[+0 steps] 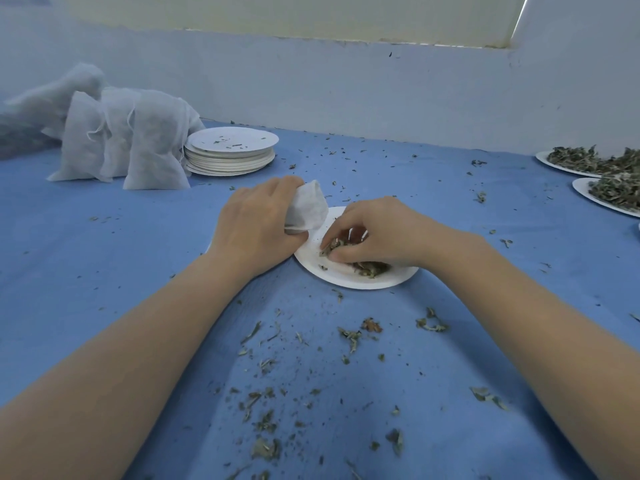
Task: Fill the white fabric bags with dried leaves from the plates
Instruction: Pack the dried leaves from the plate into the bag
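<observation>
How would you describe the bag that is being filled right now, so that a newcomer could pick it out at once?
Start from the blue table cloth and find the white plate in the middle, between the two hands. The bag is the small white fabric one gripped in the left hand at the plate's far edge. Unlike the bulging filled bags standing far left, it is held up.

The small white fabric bag (307, 206) gripped in the left hand (254, 221) is a thin, matt, non-woven-looking cloth with a faint fibrous grain, as are the filled white drawstring bags (138, 147) standing at the far left. The round white paper plate (356, 277) and the stack of white paper plates (231, 152) look smooth and dull, and the dried grey-green leaves (367, 268) are crinkled and brittle-looking. The desk's blue cloth cover (381, 393) is matt and finely textured, and the pale painted wall (346, 88) behind looks flat, chipped along its top edge.
</observation>
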Available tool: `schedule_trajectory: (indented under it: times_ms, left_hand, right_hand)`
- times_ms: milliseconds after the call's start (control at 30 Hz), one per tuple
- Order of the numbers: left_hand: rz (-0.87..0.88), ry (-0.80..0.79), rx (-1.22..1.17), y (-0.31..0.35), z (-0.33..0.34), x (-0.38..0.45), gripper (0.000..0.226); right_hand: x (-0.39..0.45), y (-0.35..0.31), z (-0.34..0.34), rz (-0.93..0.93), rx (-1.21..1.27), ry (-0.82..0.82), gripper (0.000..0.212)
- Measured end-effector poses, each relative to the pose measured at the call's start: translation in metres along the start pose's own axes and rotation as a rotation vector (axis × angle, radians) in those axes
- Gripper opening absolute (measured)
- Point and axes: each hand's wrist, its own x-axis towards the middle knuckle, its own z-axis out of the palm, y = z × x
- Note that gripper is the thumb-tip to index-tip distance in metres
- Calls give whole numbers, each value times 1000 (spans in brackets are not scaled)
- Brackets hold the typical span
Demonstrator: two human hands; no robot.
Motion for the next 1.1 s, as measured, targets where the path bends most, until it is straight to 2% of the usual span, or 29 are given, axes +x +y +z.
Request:
schedule_trajectory:
  times_ms: [267, 467, 600, 733, 833, 900, 1033, 1100]
  left_hand:
    - [16, 11, 32, 0, -1, 0, 44]
    - [68, 5, 61, 2, -3, 0, 44]
    - [123, 40, 57, 3, -3, 2, 37]
    - [192, 106, 16, 10, -2, 3, 45]
    - [149, 134, -40, 14, 0, 1, 39]
    - [84, 117, -90, 14, 0, 1, 48]
    - [-23, 103, -207, 13, 0, 2, 53]
    - [-11, 103, -211, 13, 0, 2, 53]
  right_hand:
    - [-1, -6, -2, -37, -85, 54, 18]
    - [-6, -1, -23, 6, 166, 335, 16]
    - [-3, -12, -22, -42, 120, 369, 15]
    - [-1, -20, -16, -135, 21, 412, 11]
    - [-1, -25, -13, -149, 85, 421, 14]
    - [-2, -28, -12, -153, 178, 409, 18]
    - [-5, -28, -16, -137, 257, 242, 32]
    - [-6, -28, -18, -150, 241, 237, 31]
